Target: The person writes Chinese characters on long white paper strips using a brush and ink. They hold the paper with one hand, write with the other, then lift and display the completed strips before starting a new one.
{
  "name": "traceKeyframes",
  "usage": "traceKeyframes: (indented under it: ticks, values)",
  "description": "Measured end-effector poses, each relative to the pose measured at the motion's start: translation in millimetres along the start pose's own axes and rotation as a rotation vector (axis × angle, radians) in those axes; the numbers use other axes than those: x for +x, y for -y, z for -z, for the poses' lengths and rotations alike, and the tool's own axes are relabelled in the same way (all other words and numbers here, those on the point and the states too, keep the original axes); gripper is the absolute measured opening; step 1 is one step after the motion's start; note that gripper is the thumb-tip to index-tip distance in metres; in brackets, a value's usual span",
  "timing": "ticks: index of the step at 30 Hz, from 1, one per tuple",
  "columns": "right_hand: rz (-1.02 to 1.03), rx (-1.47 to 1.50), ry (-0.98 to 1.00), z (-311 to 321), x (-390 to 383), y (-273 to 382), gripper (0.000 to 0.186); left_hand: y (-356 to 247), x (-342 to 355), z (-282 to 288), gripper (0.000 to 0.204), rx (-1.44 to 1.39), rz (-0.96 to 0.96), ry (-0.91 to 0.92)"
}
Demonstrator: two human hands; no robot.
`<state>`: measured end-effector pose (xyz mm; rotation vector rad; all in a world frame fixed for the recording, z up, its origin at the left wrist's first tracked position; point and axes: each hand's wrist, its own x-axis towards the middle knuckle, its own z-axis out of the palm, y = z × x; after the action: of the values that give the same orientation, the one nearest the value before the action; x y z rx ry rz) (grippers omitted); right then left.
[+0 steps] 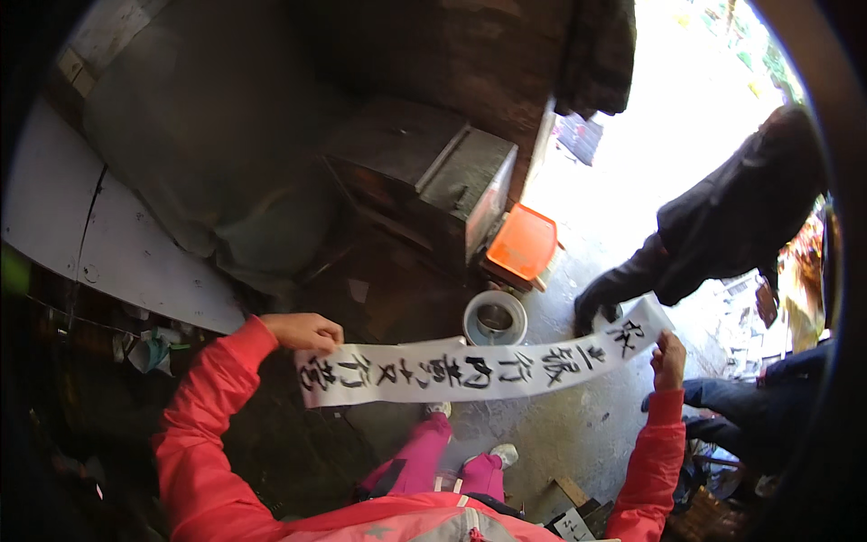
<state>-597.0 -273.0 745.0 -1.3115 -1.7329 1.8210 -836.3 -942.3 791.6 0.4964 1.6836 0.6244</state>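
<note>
A long white paper strip (479,372) with large black brush-written characters stretches across in front of me, sagging slightly in the middle. Its left end is pinched by my left hand (309,331), fingers closed at the upper corner. At the other end, my right hand (668,359) grips the edge with curled fingers. The strip's right end sits higher and tilts upward. Both my arms, in red sleeves, are spread wide.
Beyond the strip stand a white bucket (471,318) and an orange-topped stool (524,242). Dark cabinets (406,172) fill the far middle. A person in dark clothing (722,217) bends at the right; another's dark-trousered legs (731,397) show nearer. A pale panel (135,235) lies left.
</note>
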Motion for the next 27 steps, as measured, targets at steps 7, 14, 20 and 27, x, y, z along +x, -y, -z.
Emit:
traceKeyframes:
  ticks: [7,14,20,27]
  values:
    - [0.102,0.161,0.331,-259,35,60,0.023,56,-111,133,0.022,0.021,0.476,-0.307]
    - [0.194,0.219,0.467,-370,46,83,0.020,81,-153,239,0.021,0.002,0.631,-0.593]
    - [0.328,0.125,0.379,-377,51,33,0.019,111,-136,236,0.019,-0.095,0.660,-0.608]
    - [0.210,0.249,0.409,-369,46,16,0.016,116,-121,249,0.033,0.144,0.770,-0.493]
